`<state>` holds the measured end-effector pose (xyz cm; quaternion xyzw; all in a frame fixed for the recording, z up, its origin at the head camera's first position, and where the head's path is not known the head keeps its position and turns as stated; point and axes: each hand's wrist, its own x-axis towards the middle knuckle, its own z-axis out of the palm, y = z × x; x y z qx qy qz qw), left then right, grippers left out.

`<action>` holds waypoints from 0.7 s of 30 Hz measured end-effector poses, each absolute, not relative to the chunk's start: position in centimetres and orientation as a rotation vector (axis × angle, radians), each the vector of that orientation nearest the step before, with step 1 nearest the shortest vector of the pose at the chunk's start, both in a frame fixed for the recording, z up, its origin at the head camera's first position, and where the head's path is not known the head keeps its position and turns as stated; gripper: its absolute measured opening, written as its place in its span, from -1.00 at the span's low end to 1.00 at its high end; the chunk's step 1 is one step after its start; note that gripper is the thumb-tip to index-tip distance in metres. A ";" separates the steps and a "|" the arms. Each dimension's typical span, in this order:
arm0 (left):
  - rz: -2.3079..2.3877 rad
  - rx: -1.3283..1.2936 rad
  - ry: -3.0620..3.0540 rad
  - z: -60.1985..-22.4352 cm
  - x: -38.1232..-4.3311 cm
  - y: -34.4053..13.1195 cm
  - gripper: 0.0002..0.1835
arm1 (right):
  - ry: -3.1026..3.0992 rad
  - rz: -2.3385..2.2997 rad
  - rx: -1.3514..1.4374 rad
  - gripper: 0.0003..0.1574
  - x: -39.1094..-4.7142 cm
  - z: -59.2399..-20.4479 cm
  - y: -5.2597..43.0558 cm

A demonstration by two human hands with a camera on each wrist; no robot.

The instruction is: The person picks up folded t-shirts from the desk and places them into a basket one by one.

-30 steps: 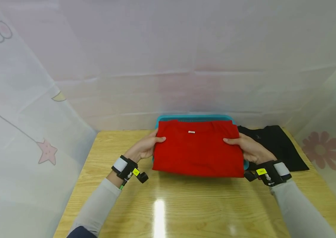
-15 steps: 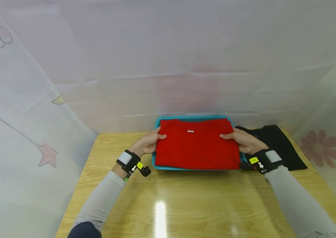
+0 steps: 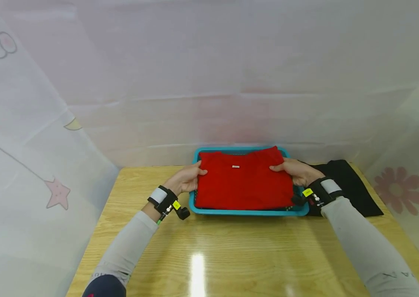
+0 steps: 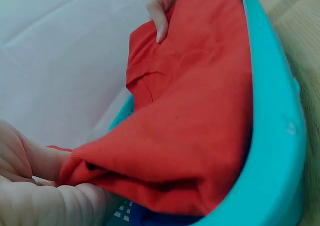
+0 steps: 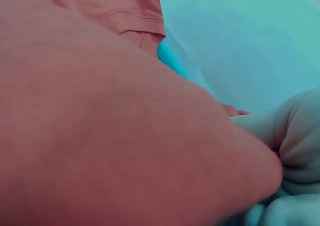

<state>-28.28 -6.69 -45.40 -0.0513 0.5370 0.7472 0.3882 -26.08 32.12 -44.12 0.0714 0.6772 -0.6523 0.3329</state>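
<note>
Garment of folded red cloth with small white label, lying mostly within rectangular turquoise plastic basket on pale wood-grain counter; left grip and right grip both pinched on its sides. Folding and placing apparently nearly done; letting go remains. Flat black cloth beside basket. Obscured: fingers under garment; blue item beneath, mostly hidden, kind unclear

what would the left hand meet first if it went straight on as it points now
The red shirt that the left hand grips; the blue basket could come next, though depth is unclear.
</note>
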 end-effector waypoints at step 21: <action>1.813 -0.188 1.489 -44.9 -27.1 -3.9 -0.12 | 1.771 -1.634 0.137 0.10 -25.9 -44.7 32.5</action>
